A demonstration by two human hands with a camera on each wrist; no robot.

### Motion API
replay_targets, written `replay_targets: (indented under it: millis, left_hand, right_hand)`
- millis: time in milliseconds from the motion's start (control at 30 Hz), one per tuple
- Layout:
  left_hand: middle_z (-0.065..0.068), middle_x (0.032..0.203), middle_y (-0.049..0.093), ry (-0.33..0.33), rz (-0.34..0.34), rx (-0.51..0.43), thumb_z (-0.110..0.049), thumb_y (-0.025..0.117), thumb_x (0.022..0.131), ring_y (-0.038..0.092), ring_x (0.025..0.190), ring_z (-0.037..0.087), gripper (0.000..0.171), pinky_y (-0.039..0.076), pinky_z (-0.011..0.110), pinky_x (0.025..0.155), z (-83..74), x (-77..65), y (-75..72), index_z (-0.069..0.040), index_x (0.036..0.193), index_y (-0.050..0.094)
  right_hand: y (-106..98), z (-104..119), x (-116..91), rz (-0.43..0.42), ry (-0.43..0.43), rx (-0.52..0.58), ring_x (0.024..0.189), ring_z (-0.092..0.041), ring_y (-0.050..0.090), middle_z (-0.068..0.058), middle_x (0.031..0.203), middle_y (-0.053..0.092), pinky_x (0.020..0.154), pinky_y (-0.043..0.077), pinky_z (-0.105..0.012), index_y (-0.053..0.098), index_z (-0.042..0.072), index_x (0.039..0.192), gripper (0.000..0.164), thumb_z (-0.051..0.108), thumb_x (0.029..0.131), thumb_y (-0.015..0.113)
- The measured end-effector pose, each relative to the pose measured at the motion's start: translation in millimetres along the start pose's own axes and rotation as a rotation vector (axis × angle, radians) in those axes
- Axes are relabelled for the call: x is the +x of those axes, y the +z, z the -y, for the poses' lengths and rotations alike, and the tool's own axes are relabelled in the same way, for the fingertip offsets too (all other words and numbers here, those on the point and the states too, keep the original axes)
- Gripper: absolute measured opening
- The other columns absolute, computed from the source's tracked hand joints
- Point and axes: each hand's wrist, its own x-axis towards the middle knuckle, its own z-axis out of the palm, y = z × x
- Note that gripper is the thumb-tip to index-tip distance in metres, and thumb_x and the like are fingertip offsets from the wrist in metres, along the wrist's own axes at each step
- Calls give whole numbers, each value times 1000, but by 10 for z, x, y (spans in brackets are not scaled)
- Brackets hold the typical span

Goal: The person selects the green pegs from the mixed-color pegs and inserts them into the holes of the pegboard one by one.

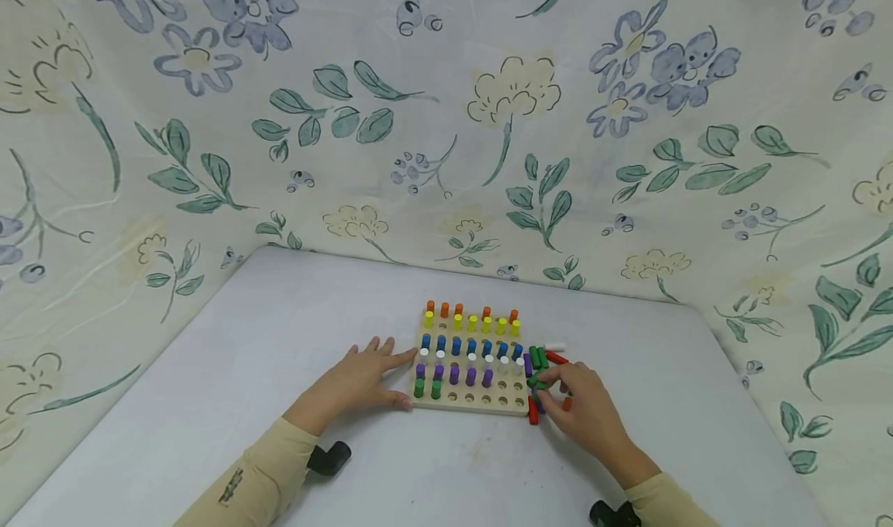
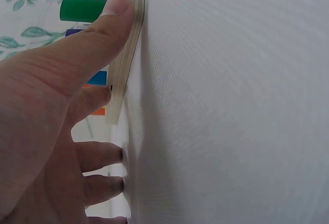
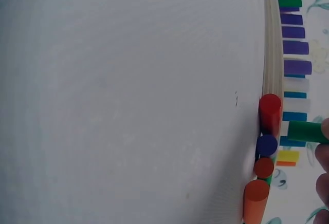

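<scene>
A wooden pegboard point(image 1: 474, 409) holds rows of orange, yellow, blue, white and purple pegs, with green pegs point(image 1: 436, 389) at the left of its front row. My left hand point(image 1: 356, 384) lies spread at the board's left side. In the left wrist view its thumb point(image 2: 105, 26) touches the board's edge, and the other fingertips reach down toward the tabletop. Over the loose pegs at the board's right side, my right hand point(image 1: 586, 407) pinches a green peg point(image 3: 304, 131) between thumb and fingers. The right wrist view cuts off most of that hand.
Loose pegs lie against the board's right edge, among them a red peg point(image 1: 533, 411), an orange peg point(image 3: 255, 198) and a white peg point(image 1: 555, 347). Bare holes show in several rows. A white tabletop point(image 1: 279, 310) lies beneath, with a flowered cloth point(image 1: 432, 124) behind it.
</scene>
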Motion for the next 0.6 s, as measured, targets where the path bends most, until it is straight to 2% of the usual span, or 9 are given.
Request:
replay_targets:
  millis: [300, 600]
  left_hand:
    - [27, 159, 34, 1, 1, -3, -56, 81, 79, 21, 149, 50, 88, 14, 68, 119, 15, 6, 11, -23, 154, 48]
    - [27, 159, 34, 4, 1, 3, -58, 80, 79, 21, 149, 50, 89, 14, 68, 119, 36, 17, 28, -23, 154, 48]
  right_hand:
    - [26, 63, 26, 11, 7, 17, 83, -8, 50, 12, 89, 64, 67, 48, -24, 70, 18, 103, 27, 10, 82, 85]
    - [76, 115, 57, 15, -6, 3, 84, -15, 55, 13, 90, 64, 76, 51, -33, 71, 16, 104, 28, 12, 82, 86]
